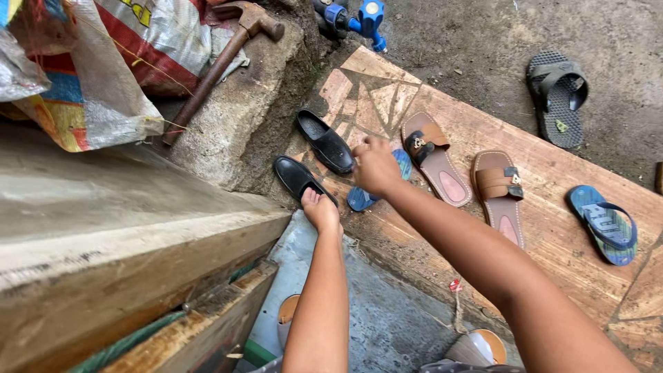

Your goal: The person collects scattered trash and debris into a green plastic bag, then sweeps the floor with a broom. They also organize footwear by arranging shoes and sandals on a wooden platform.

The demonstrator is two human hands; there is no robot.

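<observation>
Gripping black shoes [314, 160], both hands.

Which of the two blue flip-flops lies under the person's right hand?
The blue flip-flop beside the black shoes, partly hidden by the right hand. The other blue flip-flop lies far off, untouched.

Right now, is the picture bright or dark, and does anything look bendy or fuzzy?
Head view: soft, even daylight, no glare, only faint shadows under the brown sandals. The wide lens bends the edges, so the board looks curved. The left hand on the black shoe and the right hand look sharp; the near ledge is slightly blurry.
</observation>
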